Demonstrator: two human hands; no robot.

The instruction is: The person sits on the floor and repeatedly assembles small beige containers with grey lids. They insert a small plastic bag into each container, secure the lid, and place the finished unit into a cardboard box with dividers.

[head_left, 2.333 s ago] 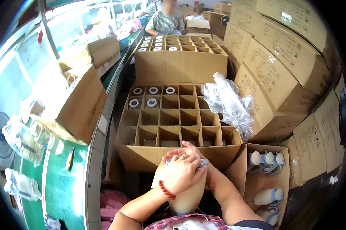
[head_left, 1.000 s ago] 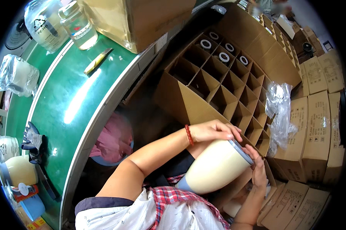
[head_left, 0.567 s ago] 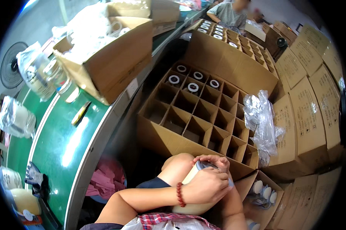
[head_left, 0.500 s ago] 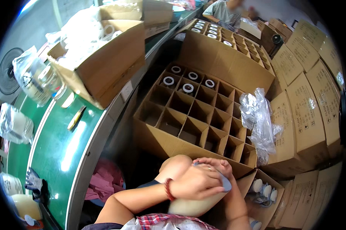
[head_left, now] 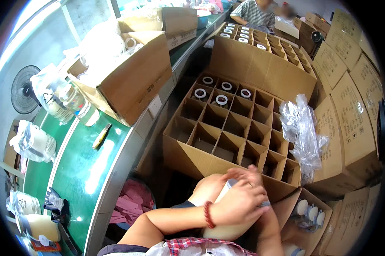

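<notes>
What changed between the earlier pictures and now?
Since a second ago, the left hand has swung across the top of the cream container, and the right hand has moved from the rim's right side to the far side. The camera view shifted. Nothing was visibly let go. Unchanged: five white-ringed tops in the near carton, clear plastic on its right, knife on the green table.

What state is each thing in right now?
Cream vessel, tilted
Left hand, over the vessel's upper end
Right hand, by the vessel's upper end
Divided carton, open, partly filled
Plastic bag, crumpled
Knife, lying flat; blade unclear
Left carton, open
Clear bottle, capped
Stacked cartons, closed
Fan, upright; spinning unclear
Lower-right carton, open
</notes>
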